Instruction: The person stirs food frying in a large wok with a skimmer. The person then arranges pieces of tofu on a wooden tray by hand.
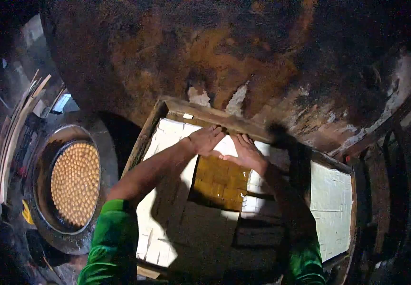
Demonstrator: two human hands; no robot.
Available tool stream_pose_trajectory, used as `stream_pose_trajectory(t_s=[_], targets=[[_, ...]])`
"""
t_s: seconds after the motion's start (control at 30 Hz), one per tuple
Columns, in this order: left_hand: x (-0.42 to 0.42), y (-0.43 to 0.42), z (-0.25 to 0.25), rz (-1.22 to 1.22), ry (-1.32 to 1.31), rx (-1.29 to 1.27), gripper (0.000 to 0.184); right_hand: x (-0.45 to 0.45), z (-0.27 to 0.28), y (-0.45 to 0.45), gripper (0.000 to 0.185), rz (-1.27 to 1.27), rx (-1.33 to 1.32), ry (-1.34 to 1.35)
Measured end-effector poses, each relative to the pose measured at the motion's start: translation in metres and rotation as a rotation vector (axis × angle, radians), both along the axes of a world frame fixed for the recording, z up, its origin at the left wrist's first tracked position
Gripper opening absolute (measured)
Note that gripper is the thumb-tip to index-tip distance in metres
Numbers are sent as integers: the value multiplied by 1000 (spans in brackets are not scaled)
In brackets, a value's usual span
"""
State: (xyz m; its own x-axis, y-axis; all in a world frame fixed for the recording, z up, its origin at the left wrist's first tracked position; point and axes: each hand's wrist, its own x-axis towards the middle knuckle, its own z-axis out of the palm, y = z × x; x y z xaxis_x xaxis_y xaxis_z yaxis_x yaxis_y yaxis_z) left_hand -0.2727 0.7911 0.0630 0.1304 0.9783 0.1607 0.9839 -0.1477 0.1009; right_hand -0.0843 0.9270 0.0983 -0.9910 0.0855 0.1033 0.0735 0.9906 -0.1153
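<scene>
My left hand [207, 139] lies with fingers stretched forward near the far edge of a wooden-framed tray [224, 119]. Close beside it, my right hand [246, 152] is also open, fingers pointing away and thumb toward the left one. Both touch a white, tofu-like piece [226, 145] that shows between them; its outer sides are hidden under my palms. Just below is a bare patch of brown woven mat [218, 183]. White slabs with cut or crease lines cover the tray's left side [167, 137] and right side [330, 204]. Shadows from my arms darken the middle.
At left, a round pan [67, 131] holds many small golden-brown pieces [74, 184]. Long wooden sticks [17, 128] lean behind it, with something yellow [27, 212] near its rim. A large, stained brown surface [205, 52] rises beyond the tray.
</scene>
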Motion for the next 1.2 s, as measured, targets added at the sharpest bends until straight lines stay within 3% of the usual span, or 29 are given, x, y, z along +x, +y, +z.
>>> stream_pose_trajectory(t_s=[0.03,0.1,0.13,0.23,0.27,0.3,0.37,0.43,0.47,0.63,0.7,0.73,0.77,0.87,0.9,0.97,1.1,1.17,1.2], targets=[[0,0,-2,-11,49,70,103,-1,4,-6,98,25,69,74],[-3,-1,-5,-60,144,225,105,1,29,-16,104,-95,44,-250],[21,-26,65,36,95,-14,108,5,46,-29,99,-103,68,-186],[59,-73,91,150,-278,320,79,40,61,-62,77,-28,-17,94],[82,-97,93,186,-364,238,58,60,50,-81,62,12,-88,215],[96,-114,69,158,-451,96,44,79,34,-102,56,-42,-400,48],[136,-158,44,45,-194,210,34,104,49,-170,51,-349,-387,-312],[162,-184,33,78,-59,209,31,117,57,-203,49,-309,-186,-454],[170,-194,28,135,86,167,30,129,35,-212,48,-317,-86,-342],[170,-192,23,0,195,174,31,137,24,-227,43,-340,-31,-259],[169,-190,25,35,-54,87,35,136,33,-228,40,-393,-77,-379],[167,-188,35,50,-7,2,37,131,35,-225,39,-367,-49,-445],[164,-187,40,48,-4,5,37,128,41,-222,40,-438,-233,-450],[155,-182,40,13,-265,-139,37,129,19,-185,42,-254,-262,-362],[151,-180,38,17,-263,-130,37,129,21,-177,42,-251,-253,-359],[144,-176,33,-109,-350,-137,35,129,24,-164,36,-95,-535,-373],[137,-175,31,-182,-430,-73,33,127,35,-165,36,-92,-615,-447],[135,-170,32,-189,-524,-181,34,129,21,-158,37,-109,-644,-451],[136,-169,36,-189,-525,-182,34,131,23,-160,37,-61,-627,-355]])
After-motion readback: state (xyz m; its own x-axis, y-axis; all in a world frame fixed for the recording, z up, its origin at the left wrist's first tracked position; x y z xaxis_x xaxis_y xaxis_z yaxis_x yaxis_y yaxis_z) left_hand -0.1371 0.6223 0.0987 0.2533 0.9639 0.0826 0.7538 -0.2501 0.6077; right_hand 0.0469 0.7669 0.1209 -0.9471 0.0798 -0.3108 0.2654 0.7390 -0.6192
